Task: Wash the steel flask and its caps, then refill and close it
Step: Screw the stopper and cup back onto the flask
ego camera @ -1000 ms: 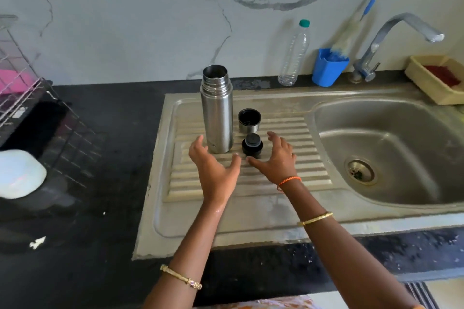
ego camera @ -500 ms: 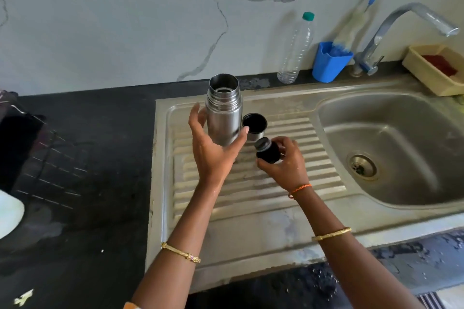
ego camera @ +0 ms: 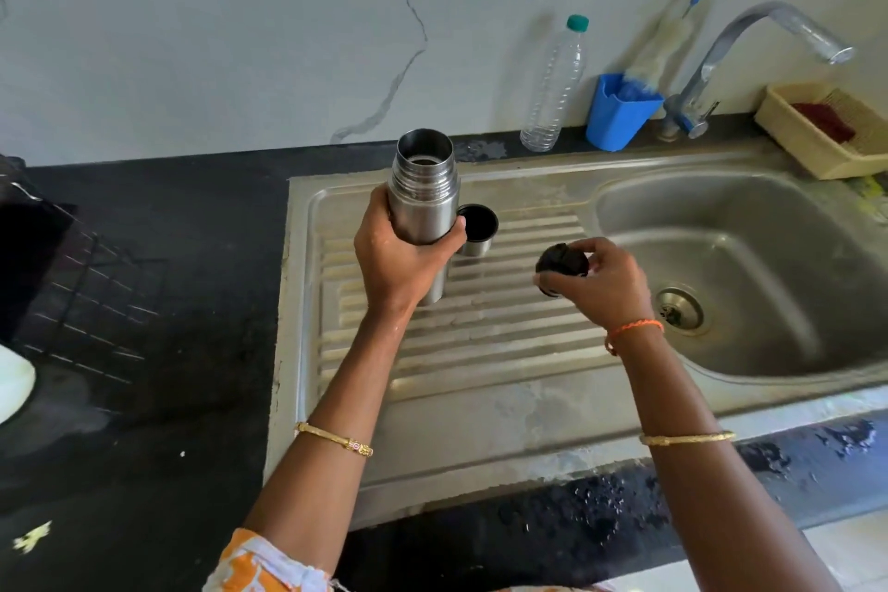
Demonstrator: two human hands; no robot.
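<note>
flask: 1, steel flask (ego camera: 423,202), mouth open with no cap on it, held roughly upright above the ribbed draining board (ego camera: 480,332), base just clear of the ribs or touching them, can't tell which
caps: 2. stopper (ego camera: 561,261) is black, held in the air over the board's right side, near the basin edge. cup cap (ego camera: 475,230) is steel with a dark inside, stands mouth-up on the board just right of the flask, partly behind the thumb
left hand (ego camera: 401,255): wrapped around the flask's middle, fingers behind, thumb across the front; grasping the flask
right hand (ego camera: 603,279): fingers curled over the stopper, pinching it from above; grasping the stopper
hands apart: yes, flask and stopper not touching
sink (ego camera: 480,428): 1 steel unit, draining board on the left, basin (ego camera: 749,284) on the right with 1 drain (ego camera: 680,308)
tap (ego camera: 749,43): 1, curved, spout out over the basin, no water visible
plastic bottle (ego camera: 555,87): 1, clear, green cap, upright against the wall behind the sink
blue holder (ego camera: 620,115): 1, beside the bottle, with 1 brush (ego camera: 672,29) in it, blue handle leaning on the wall
tray (ego camera: 812,144): 1, cream, right of the tap, something red inside
table (ego camera: 168,399): black, wet patches along the front edge; wire rack (ego camera: 86,284) at far left, white object at the left edge, only partly in view
bangles: 2 gold, one per forearm; 1 orange thread on the right wrist
</note>
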